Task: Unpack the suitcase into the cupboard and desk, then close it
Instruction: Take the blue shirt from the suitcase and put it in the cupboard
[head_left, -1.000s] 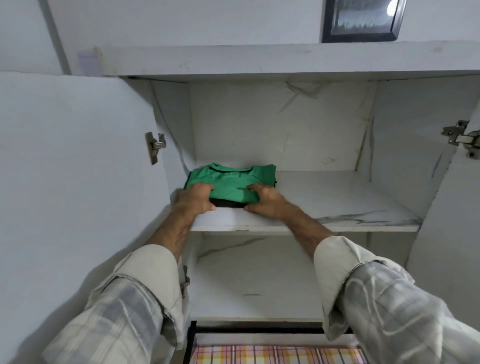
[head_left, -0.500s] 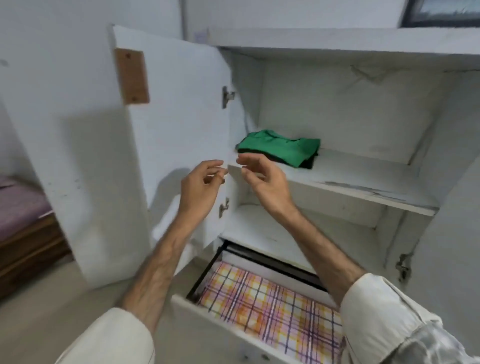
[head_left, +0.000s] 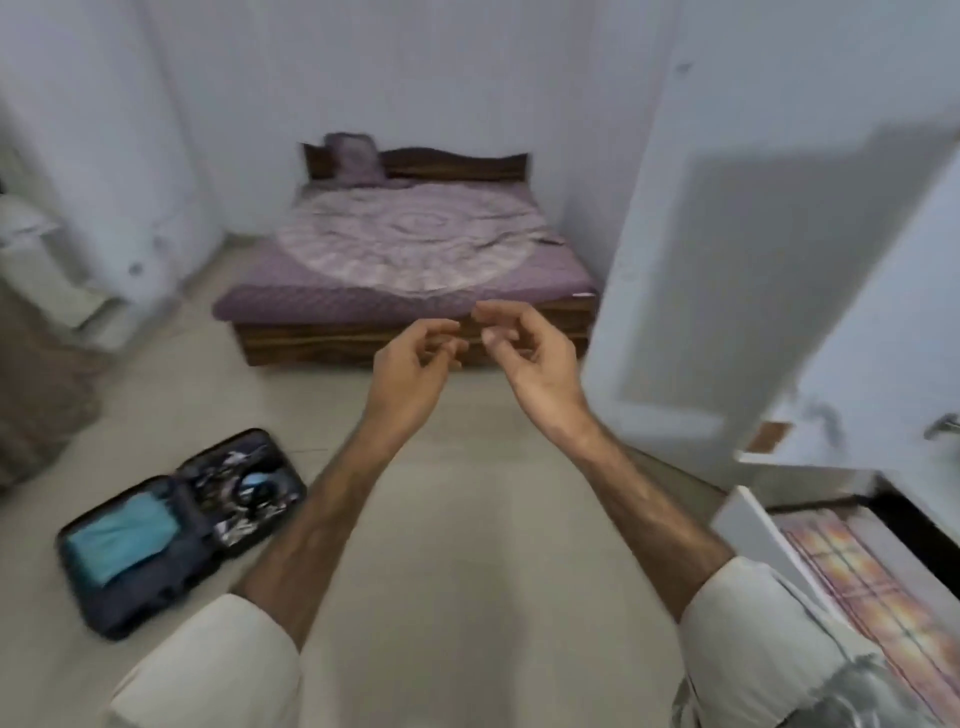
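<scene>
Low left on floor, open suitcase (head_left: 176, 525), well apart from empty hands (head_left: 467, 353)

The open soft-sided suitcase (head_left: 179, 530) lies flat on the tiled floor (head_left: 467, 519) at the lower left, with a folded cloth (head_left: 122, 535) in its nearer half and loose items in the farther half. Beyond it, against the far wall, stands the wooden-framed bed (head_left: 410, 265), a pillow (head_left: 353, 158) at its head. The open white cupboard door (head_left: 727, 260) stands at the right, and below it the pulled-out drawer lined with checked paper (head_left: 872, 587). The left hand (head_left: 413, 366) and right hand (head_left: 535, 358) hang side by side in mid-air, in front of the bed's foot.
</scene>
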